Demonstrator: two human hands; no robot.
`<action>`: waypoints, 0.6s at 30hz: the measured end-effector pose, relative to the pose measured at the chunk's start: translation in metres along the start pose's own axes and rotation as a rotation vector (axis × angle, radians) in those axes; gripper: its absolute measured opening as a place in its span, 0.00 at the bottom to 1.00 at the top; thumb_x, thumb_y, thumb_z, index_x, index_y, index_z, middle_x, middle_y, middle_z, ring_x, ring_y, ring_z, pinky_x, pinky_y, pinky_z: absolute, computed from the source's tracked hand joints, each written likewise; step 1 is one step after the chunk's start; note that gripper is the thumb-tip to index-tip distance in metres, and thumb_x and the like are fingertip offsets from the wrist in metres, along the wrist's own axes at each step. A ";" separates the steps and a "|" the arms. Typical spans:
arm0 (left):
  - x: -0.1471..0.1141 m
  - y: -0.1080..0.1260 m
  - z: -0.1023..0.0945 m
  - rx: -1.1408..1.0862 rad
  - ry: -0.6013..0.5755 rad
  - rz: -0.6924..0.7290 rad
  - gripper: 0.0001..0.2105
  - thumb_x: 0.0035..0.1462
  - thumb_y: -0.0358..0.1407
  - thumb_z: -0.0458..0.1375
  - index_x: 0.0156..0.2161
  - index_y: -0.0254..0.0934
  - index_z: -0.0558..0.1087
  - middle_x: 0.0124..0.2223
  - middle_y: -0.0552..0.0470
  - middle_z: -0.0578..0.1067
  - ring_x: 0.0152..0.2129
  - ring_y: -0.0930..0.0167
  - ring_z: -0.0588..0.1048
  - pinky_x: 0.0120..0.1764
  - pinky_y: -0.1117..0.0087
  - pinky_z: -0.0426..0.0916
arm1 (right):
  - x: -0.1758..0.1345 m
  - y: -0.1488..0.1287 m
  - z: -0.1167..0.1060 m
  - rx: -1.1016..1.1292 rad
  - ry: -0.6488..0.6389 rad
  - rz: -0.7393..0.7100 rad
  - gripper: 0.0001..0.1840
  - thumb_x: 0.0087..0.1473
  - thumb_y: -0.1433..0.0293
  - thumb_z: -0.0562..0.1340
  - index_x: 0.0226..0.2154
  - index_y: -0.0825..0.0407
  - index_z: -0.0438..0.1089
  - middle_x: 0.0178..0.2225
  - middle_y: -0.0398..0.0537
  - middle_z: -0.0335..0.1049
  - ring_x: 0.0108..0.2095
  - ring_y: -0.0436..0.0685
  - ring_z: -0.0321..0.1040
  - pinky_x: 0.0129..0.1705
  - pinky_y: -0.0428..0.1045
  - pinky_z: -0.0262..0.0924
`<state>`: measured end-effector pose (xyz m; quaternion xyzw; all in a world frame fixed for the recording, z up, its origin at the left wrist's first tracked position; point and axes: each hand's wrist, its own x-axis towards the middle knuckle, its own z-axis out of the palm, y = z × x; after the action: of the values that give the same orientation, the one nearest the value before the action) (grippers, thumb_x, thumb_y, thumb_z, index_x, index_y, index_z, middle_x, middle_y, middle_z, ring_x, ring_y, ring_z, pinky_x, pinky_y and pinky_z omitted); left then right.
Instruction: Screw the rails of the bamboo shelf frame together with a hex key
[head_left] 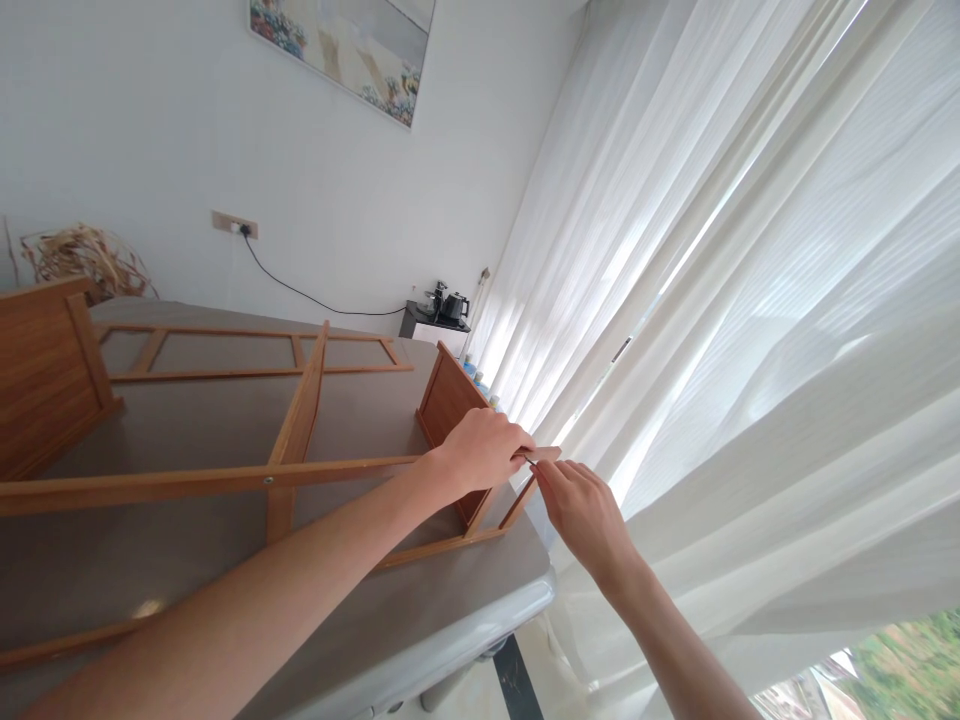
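Observation:
A partly assembled wooden frame (202, 480), with long rails and upright panels, lies across the grey table. My left hand (480, 450) is closed around the far right end of its upper rail, beside the reddish-brown end panel (450, 400). The rail's pale tip (545, 453) shows between my two hands. Right at that tip, my right hand (589, 505) has thumb and fingers pinched together on a thin dark piece (529, 461), perhaps metal; most of it is hidden. A screw head (268, 480) sits in the rail where the middle crosspiece meets it.
The grey table (480, 590) has a rounded right corner, close to white curtains (675, 400). Behind it, a small stand (411, 320) carries a black kettle (454, 306). A black cable (300, 292) runs from the wall socket. Dried strands (86, 255) lie at left.

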<state>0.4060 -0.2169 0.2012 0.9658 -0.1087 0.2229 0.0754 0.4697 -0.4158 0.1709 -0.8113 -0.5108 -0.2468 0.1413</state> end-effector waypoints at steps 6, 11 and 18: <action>0.001 0.000 0.000 -0.022 -0.010 -0.011 0.14 0.62 0.36 0.56 0.48 0.52 0.81 0.37 0.52 0.84 0.34 0.63 0.82 0.32 0.68 0.68 | 0.002 -0.003 0.003 0.179 -0.011 0.120 0.21 0.71 0.60 0.50 0.31 0.50 0.70 0.27 0.50 0.71 0.28 0.57 0.68 0.33 0.52 0.58; 0.000 0.000 0.000 -0.029 -0.010 -0.023 0.14 0.62 0.36 0.56 0.47 0.51 0.82 0.35 0.52 0.84 0.34 0.63 0.81 0.32 0.68 0.68 | 0.005 -0.012 0.012 0.468 -0.078 0.303 0.25 0.72 0.54 0.47 0.34 0.50 0.69 0.29 0.48 0.79 0.27 0.54 0.77 0.29 0.47 0.68; -0.001 0.001 0.000 -0.029 -0.001 -0.015 0.15 0.62 0.34 0.54 0.46 0.50 0.82 0.32 0.52 0.83 0.31 0.63 0.80 0.32 0.67 0.68 | -0.011 -0.016 0.016 0.380 0.016 0.345 0.21 0.71 0.53 0.52 0.33 0.48 0.69 0.29 0.44 0.78 0.29 0.54 0.78 0.29 0.45 0.67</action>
<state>0.4049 -0.2173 0.2005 0.9655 -0.1049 0.2203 0.0911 0.4558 -0.4099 0.1512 -0.8434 -0.4009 -0.1247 0.3354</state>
